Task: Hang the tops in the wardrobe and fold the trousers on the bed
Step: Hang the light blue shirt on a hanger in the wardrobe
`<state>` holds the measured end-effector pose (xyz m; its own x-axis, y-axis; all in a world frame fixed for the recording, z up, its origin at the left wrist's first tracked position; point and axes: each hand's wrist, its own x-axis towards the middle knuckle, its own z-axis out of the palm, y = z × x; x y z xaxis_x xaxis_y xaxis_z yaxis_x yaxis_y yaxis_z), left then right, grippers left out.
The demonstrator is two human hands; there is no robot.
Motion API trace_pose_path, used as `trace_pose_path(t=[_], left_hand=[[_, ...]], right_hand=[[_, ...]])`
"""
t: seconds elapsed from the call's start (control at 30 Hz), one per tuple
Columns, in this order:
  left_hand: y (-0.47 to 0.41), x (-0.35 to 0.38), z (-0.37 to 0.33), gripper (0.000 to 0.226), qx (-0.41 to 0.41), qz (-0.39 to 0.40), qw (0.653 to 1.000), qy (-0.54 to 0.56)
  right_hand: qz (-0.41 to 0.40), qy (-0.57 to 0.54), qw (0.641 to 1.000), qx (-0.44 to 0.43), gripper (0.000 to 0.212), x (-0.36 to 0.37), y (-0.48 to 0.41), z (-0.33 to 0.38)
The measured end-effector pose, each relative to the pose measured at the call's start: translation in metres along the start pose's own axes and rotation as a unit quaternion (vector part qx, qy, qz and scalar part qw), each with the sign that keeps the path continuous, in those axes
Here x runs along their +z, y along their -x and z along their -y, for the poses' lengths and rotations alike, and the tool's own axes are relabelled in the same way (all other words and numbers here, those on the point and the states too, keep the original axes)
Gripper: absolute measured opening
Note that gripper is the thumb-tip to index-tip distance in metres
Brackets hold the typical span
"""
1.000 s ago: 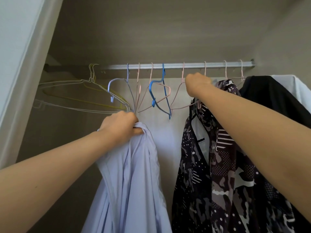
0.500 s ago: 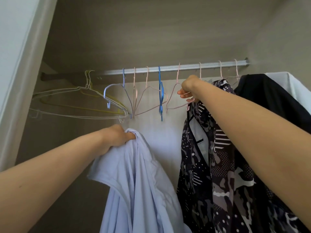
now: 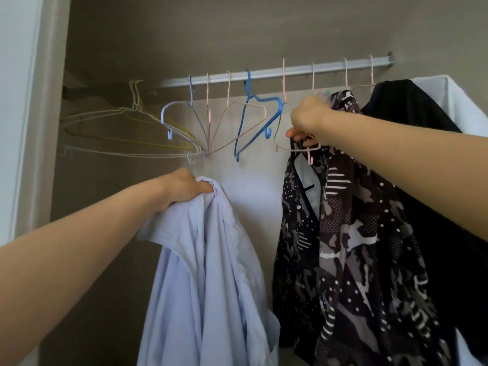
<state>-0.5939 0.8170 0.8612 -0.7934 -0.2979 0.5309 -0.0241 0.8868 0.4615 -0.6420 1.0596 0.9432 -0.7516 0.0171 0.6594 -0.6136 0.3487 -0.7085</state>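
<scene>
My left hand [image 3: 184, 190] grips a bunched light blue shirt [image 3: 208, 281] by its top, and the shirt hangs down below the rail [image 3: 264, 75]. My right hand [image 3: 307, 122] holds a thin pink wire hanger [image 3: 303, 147] just left of a dark patterned top [image 3: 351, 247] that hangs on the rail. The pink hanger's hook still reaches up to the rail. Several empty hangers hang along the rail between my hands, among them a bright blue hanger [image 3: 253, 122].
A black garment [image 3: 422, 159] and a white garment [image 3: 470, 109] hang at the far right. Pale wire hangers [image 3: 126, 133] bunch at the rail's left end near the wardrobe's white frame [image 3: 29, 128]. The wardrobe's back wall is grey.
My left hand has dropped lower with the blue shirt, away from the hangers. My right hand has come down from the rail and taken hold of the pink hanger's lower bar.
</scene>
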Motion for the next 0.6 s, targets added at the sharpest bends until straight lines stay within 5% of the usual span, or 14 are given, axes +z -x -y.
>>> trace_pose_path(t=[0.13, 0.43, 0.6], left_hand=[[0.006, 0.006, 0.008, 0.042, 0.016, -0.042, 0.998, -0.034], [0.022, 0.028, 0.026, 0.040, -0.031, -0.031, 0.997, 0.060], [0.034, 0.039, 0.036, 0.032, -0.046, -0.031, 0.996, 0.063]], right_hand=[[0.035, -0.034, 0.997, 0.062, 0.022, -0.001, 0.040, -0.019], [0.163, -0.091, 0.970, 0.154, 0.030, -0.004, 0.124, -0.083], [0.234, -0.191, 0.933, 0.198, 0.015, -0.012, 0.171, -0.117]])
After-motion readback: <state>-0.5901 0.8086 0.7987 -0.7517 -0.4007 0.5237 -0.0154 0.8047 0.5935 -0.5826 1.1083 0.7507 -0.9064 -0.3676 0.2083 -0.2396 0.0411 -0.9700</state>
